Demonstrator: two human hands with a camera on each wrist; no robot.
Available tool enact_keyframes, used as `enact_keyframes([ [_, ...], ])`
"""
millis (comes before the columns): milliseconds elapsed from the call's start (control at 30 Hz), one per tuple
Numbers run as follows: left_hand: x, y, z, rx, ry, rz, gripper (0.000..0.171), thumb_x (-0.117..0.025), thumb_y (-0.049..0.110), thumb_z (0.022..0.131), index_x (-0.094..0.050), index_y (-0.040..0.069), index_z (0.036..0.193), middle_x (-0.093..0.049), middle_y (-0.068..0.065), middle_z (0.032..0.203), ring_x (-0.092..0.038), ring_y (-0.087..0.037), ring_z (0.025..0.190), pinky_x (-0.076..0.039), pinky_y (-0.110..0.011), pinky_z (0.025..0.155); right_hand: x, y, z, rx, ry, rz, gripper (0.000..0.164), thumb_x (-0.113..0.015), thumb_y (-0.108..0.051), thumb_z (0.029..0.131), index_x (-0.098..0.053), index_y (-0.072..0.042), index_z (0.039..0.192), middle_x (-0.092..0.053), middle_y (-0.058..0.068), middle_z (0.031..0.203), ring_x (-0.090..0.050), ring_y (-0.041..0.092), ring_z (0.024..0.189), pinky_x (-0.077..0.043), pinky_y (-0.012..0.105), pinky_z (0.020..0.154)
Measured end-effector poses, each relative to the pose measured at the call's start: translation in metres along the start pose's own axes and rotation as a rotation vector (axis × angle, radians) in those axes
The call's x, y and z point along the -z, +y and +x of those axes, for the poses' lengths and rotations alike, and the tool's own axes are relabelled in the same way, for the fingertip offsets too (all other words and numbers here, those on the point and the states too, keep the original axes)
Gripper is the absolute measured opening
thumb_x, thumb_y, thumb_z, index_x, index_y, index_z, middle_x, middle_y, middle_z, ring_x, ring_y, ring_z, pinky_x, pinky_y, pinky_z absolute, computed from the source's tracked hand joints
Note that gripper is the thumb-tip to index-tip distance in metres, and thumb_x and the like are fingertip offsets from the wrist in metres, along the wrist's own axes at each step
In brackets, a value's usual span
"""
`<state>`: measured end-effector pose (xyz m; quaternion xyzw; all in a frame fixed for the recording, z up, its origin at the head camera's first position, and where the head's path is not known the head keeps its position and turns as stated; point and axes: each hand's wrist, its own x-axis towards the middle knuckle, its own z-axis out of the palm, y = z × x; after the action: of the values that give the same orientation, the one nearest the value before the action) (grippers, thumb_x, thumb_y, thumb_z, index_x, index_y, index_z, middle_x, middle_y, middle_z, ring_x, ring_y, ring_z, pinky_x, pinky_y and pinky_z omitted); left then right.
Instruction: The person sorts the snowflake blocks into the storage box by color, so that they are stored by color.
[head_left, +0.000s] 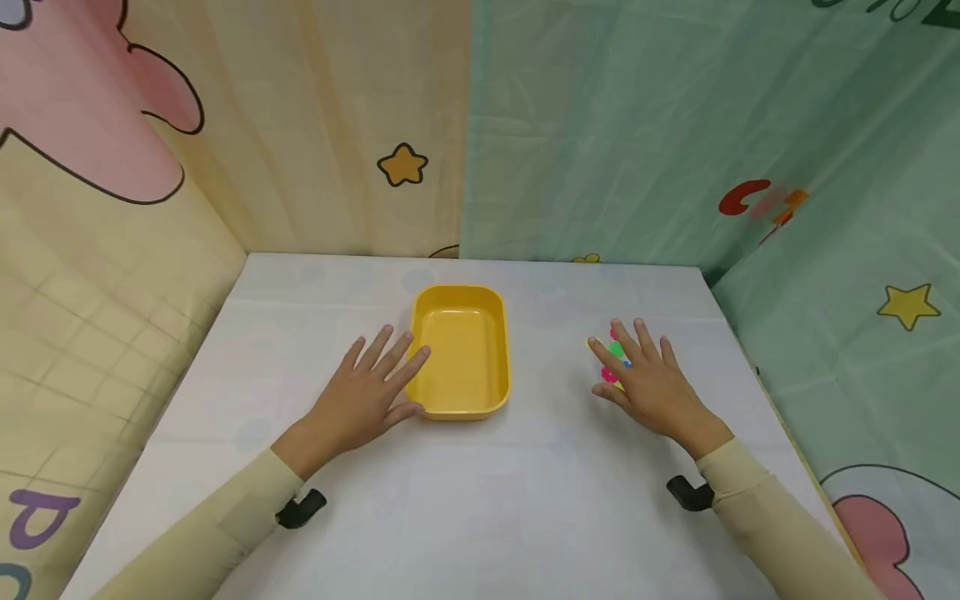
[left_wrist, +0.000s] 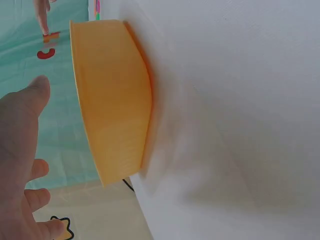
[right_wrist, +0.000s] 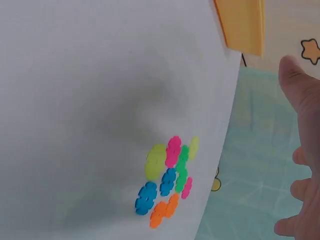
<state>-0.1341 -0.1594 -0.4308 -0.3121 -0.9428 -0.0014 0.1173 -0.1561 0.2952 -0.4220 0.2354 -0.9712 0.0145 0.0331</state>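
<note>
A yellow rectangular tray (head_left: 459, 414) stands on the white table, its inside bare in the head view. My left hand (head_left: 365, 396) is spread over the tray's left side, fingers straight, holding nothing. On the right, my right hand (head_left: 654, 385) hovers with fingers spread above a group of flat snowflake-shaped plastic pieces, partly hiding them in the head view. The right wrist view shows them lying on the table: yellow-green (right_wrist: 155, 162), pink (right_wrist: 173, 151), green (right_wrist: 181, 180), blue (right_wrist: 146, 198) and orange (right_wrist: 158, 214) ones, several in all.
The white table (head_left: 480, 500) ends at the back against printed curtains, beige (head_left: 322, 125) on the left and green (head_left: 600, 142) on the right. A black wrist strap piece (head_left: 301, 509) hangs at the left cuff, and another black one (head_left: 690, 493) at the right cuff.
</note>
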Motion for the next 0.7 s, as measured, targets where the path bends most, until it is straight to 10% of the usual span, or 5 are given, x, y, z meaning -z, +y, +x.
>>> enact_keyframes([
  [700, -0.017, 0.000, -0.021, 0.039, 0.005, -0.102, 0.070, -0.071, 0.040, 0.095, -0.046, 0.011, 0.154, -0.046, -0.016, 0.156, -0.039, -0.041, 0.146, -0.045, -0.057, 0.108, -0.015, 0.072, -0.008, -0.327, -0.216, 0.214, 0.050, -0.062, -0.023, 0.101, -0.054, 0.006, 0.141, -0.062, 0.032, 0.126, -0.060, 0.048, 0.113, -0.051, 0.064, 0.093],
])
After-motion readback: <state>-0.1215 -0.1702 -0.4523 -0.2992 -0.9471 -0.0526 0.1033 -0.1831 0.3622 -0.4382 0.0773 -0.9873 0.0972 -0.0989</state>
